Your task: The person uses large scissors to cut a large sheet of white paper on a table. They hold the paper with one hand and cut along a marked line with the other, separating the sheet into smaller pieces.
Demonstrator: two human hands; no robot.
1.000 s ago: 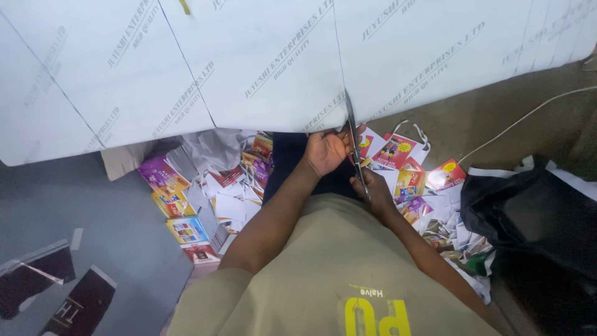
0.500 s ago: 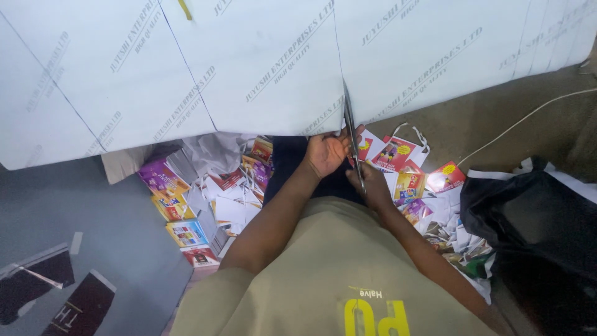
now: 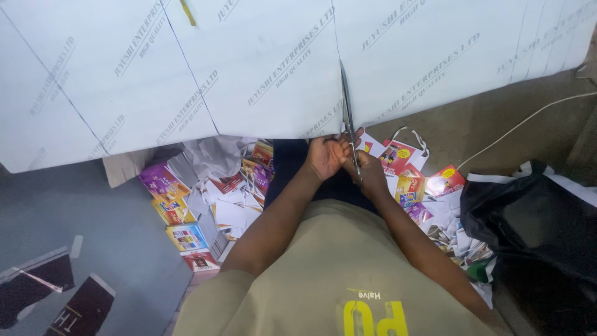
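The right hand [image 3: 373, 174] is closed round the handles of long steel scissors [image 3: 347, 115], whose blades stand partway up a cut in the large white printed sheet [image 3: 261, 68] — most of that line above looks uncut. The left hand [image 3: 324, 157] pinches the sheet's lower edge just beside the cut, over colourful paper scraps [image 3: 205, 205] on the floor.

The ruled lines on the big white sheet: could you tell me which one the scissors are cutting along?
The right-hand line, running straight up from the scissors above the right hand. The other two lines lie further left, slanted and uncut.
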